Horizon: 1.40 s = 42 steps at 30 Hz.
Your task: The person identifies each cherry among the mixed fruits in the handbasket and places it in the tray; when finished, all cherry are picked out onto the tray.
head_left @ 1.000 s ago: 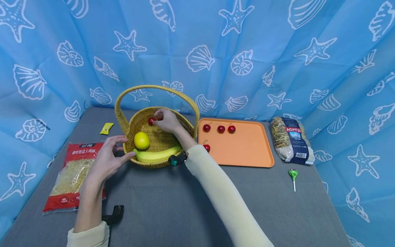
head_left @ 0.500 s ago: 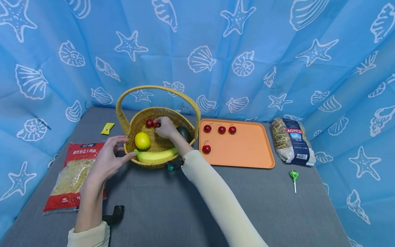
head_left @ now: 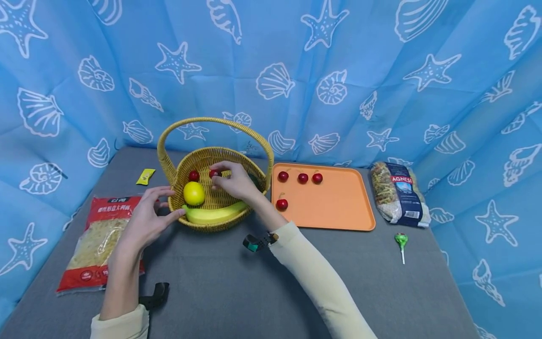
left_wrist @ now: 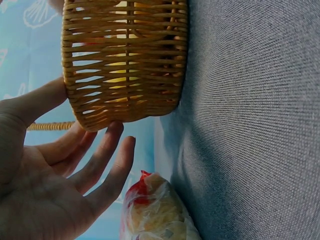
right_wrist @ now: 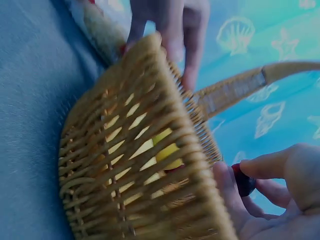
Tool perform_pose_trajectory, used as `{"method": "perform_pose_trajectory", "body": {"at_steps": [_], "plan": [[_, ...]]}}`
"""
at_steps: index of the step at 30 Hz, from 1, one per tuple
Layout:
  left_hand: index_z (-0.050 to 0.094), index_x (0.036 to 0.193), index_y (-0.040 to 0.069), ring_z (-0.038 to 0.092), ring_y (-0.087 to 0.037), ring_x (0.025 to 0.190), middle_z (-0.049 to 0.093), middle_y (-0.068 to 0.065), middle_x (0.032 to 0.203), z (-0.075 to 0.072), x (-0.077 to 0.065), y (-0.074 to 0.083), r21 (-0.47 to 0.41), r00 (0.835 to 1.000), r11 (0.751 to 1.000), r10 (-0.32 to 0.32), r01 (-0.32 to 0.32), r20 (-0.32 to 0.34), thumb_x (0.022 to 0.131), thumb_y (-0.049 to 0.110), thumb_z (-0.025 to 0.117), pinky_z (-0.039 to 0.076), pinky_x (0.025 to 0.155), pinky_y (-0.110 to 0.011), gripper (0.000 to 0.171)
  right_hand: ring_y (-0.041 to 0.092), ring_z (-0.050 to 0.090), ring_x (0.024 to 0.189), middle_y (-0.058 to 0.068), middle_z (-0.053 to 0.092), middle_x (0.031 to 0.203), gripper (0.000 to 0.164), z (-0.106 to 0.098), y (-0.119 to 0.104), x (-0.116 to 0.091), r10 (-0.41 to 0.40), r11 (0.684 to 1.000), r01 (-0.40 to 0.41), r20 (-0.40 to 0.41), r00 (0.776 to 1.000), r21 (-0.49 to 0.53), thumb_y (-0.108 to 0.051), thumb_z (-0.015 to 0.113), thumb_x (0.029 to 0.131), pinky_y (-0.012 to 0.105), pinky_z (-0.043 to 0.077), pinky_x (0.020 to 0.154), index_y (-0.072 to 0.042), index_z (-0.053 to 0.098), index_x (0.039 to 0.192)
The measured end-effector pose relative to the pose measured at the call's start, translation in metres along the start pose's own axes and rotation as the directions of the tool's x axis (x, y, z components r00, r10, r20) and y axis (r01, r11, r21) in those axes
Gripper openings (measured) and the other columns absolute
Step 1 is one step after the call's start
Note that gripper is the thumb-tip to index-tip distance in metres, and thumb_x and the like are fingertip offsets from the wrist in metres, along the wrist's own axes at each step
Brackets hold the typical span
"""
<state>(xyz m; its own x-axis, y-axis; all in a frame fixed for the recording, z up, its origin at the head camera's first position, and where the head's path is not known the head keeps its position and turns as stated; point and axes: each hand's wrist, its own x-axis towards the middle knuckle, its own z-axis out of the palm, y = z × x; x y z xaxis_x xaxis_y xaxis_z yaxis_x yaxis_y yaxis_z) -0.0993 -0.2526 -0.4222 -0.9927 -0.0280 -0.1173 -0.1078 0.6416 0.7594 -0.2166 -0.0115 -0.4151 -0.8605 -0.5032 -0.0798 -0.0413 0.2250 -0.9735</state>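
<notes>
My left hand [head_left: 150,216] touches the left end of the wicker basket [head_left: 211,227], thumb at the rim and the other fingers extended along the outside. Inside the basket, a dark red cherry [head_left: 214,173] is pinched between thumb and fingers of my right hand [head_left: 239,181]. The right wrist view shows this cherry [right_wrist: 243,180] at the fingertips. Another cherry [head_left: 194,175] lies against the basket's left wall, beside a yellow lemon-like fruit [head_left: 194,193]. Along the front inside lies a banana [head_left: 216,214]. A dark green fruit [head_left: 255,181] is mostly hidden behind the right hand.
Right of the basket, an orange tray [head_left: 334,202] bears several cherries [head_left: 302,178]. Beyond it are a pasta bag [head_left: 400,193] and a green lollipop [head_left: 401,241]. A red pasta packet [head_left: 97,245] and a yellow wrapped sweet [head_left: 146,176] lie left. The basket's tall handle [head_left: 216,120] arches overhead.
One cherry has moved left and forward inside the basket, to beside the yellow fruit. My right hand has drawn slightly back to the right with a cherry. The left hand has stayed put.
</notes>
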Motion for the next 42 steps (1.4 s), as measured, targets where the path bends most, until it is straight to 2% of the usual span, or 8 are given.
{"method": "perform_pose_trajectory", "body": {"at_steps": [5, 11, 16, 21, 28, 34, 37, 42], "plan": [[0.05, 0.156, 0.001, 0.055, -0.052, 0.138, 0.037, -0.027, 0.166, -0.001, -0.001, 0.0, 0.003, 1.0, 1.0, 0.013, -0.013, -0.005, 0.102, 0.036, 0.078, 0.051, 0.113, -0.069, 0.07, 0.044, 0.079, 0.101, 0.019, 0.07, 0.128, 0.033, -0.016, -0.007, -0.038, -0.103, 0.994, 0.104, 0.027, 0.994, -0.015, -0.007, 0.065, 0.107, 0.029, 0.061, 0.07, -0.002, 0.065, 0.14], [0.05, 0.155, 0.0, 0.055, -0.052, 0.138, 0.037, -0.027, 0.166, -0.002, -0.002, -0.001, -0.004, 1.0, 1.0, 0.017, -0.017, -0.007, 0.103, 0.036, 0.077, 0.051, 0.113, -0.07, 0.07, 0.048, 0.075, 0.095, 0.02, 0.069, 0.126, 0.033, -0.035, -0.006, -0.088, -0.229, 0.973, 0.229, 0.059, 0.972, -0.002, -0.005, 0.068, 0.104, 0.047, 0.068, 0.083, 0.001, 0.065, 0.137], [0.05, 0.155, 0.001, 0.055, -0.052, 0.138, 0.037, -0.027, 0.166, -0.002, -0.002, -0.001, -0.003, 1.0, 1.0, 0.012, -0.012, -0.011, 0.103, 0.037, 0.077, 0.051, 0.113, -0.07, 0.07, 0.025, 0.074, 0.093, 0.017, 0.065, 0.127, 0.035, -0.055, 0.0, -0.125, -0.281, 0.96, 0.281, 0.059, 0.958, -0.005, -0.002, 0.071, 0.102, 0.03, 0.067, 0.083, 0.0, 0.066, 0.137], [0.05, 0.156, 0.001, 0.054, -0.051, 0.138, 0.037, -0.027, 0.167, -0.002, -0.002, -0.001, 0.001, 1.0, 1.0, 0.006, -0.006, -0.012, 0.102, 0.038, 0.077, 0.051, 0.113, -0.07, 0.07, 0.014, 0.072, 0.091, 0.018, 0.066, 0.126, 0.036, -0.085, 0.017, -0.147, -0.318, 0.946, 0.318, 0.008, 0.948, -0.058, 0.002, 0.076, 0.097, 0.027, 0.068, 0.085, -0.002, 0.067, 0.132], [0.05, 0.156, 0.001, 0.054, -0.051, 0.138, 0.036, -0.027, 0.167, -0.002, -0.001, -0.001, 0.005, 1.0, 1.0, 0.006, -0.006, -0.014, 0.102, 0.039, 0.077, 0.051, 0.113, -0.07, 0.07, 0.023, 0.073, 0.102, 0.021, 0.065, 0.134, 0.036, -0.126, 0.054, -0.151, -0.212, 0.963, 0.181, -0.146, 0.966, -0.201, -0.001, 0.076, 0.099, 0.024, 0.066, 0.09, 0.002, 0.065, 0.133], [0.049, 0.156, 0.001, 0.055, -0.052, 0.138, 0.036, -0.027, 0.167, -0.002, -0.001, -0.001, 0.001, 1.0, 1.0, 0.012, -0.012, -0.006, 0.102, 0.038, 0.077, 0.051, 0.113, -0.07, 0.07, 0.04, 0.075, 0.115, 0.025, 0.068, 0.134, 0.036, -0.145, 0.085, -0.146, -0.156, 0.933, 0.076, -0.208, 0.966, -0.351, 0.003, 0.073, 0.1, 0.05, 0.065, 0.102, 0.006, 0.067, 0.135], [0.049, 0.156, 0.001, 0.054, -0.052, 0.139, 0.036, -0.027, 0.167, -0.002, 0.0, -0.001, -0.002, 1.0, 1.0, 0.01, -0.01, -0.001, 0.102, 0.037, 0.077, 0.051, 0.114, -0.069, 0.07, 0.04, 0.078, 0.112, 0.025, 0.07, 0.132, 0.037, -0.148, 0.095, -0.143, -0.143, 0.91, 0.036, -0.231, 0.962, -0.413, 0.0, 0.077, 0.098, 0.054, 0.065, 0.1, 0.004, 0.069, 0.134], [0.049, 0.156, 0.002, 0.054, -0.051, 0.139, 0.036, -0.026, 0.167, -0.001, -0.001, -0.001, -0.006, 1.0, 1.0, -0.002, 0.002, 0.006, 0.102, 0.038, 0.077, 0.051, 0.113, -0.068, 0.071, 0.029, 0.077, 0.097, 0.022, 0.075, 0.125, 0.039, -0.15, 0.105, -0.14, -0.097, 0.884, -0.044, -0.275, 0.956, -0.466, -0.008, 0.084, 0.094, 0.03, 0.066, 0.087, 0.0, 0.073, 0.13]]}}
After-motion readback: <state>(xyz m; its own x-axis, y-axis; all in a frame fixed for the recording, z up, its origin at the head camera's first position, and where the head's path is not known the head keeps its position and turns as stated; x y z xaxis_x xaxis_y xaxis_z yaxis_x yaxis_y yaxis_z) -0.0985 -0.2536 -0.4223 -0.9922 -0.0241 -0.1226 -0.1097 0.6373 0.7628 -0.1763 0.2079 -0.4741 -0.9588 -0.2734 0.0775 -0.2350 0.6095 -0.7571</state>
